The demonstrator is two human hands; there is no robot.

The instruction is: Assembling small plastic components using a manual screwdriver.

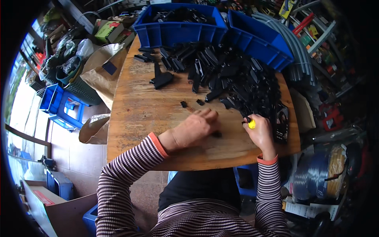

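Observation:
My right hand [261,136] is closed around a small yellow-ended tool [252,124] near the right side of the wooden table [138,114]. Most of that tool is hidden by the fingers, so its kind does not show. Over the table's middle, my left hand [194,128] has bent fingers smeared by motion; whether it holds anything is unclear. A small dark bit [216,134] shows just beside it. Beyond the left hand lie two small black pieces [184,104]. A big heap of black plastic parts [233,77] spreads ahead of my right hand.
At the table's far edge stands a blue crate [179,34] with black parts inside. Another blue crate [258,39] tilts beside it. A dark printed box [281,123] lies at the right edge. Brown paper bags [103,69] stand left, and grey tubing [302,59] hangs right.

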